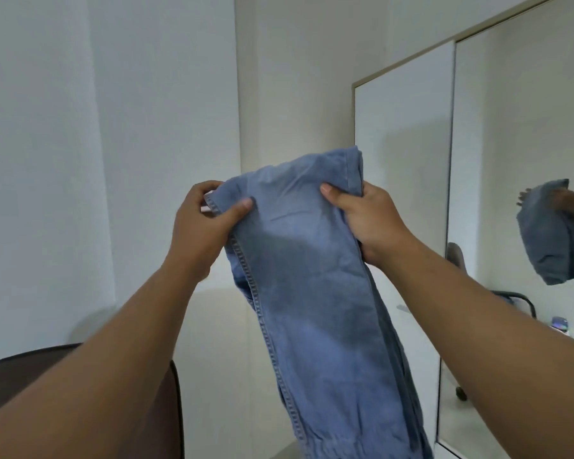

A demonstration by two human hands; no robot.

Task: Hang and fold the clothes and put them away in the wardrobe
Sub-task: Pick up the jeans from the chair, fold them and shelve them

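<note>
A pair of blue denim trousers (312, 276) hangs in the air in front of me, held up at chest height. My left hand (201, 226) pinches its upper left edge, thumb on the front of the cloth. My right hand (367, 217) grips the upper right edge, thumb pressed on the front and fingers wrapped behind. The cloth falls down and to the right, out of the bottom of the view. The wardrobe (408, 154) stands at the right with a white door and a mirrored door.
The mirrored door (517, 127) reflects the trousers, my hand and an office chair. A dark brown chair back (80, 369) sits at the lower left under my left arm. White walls are ahead, with pale floor below.
</note>
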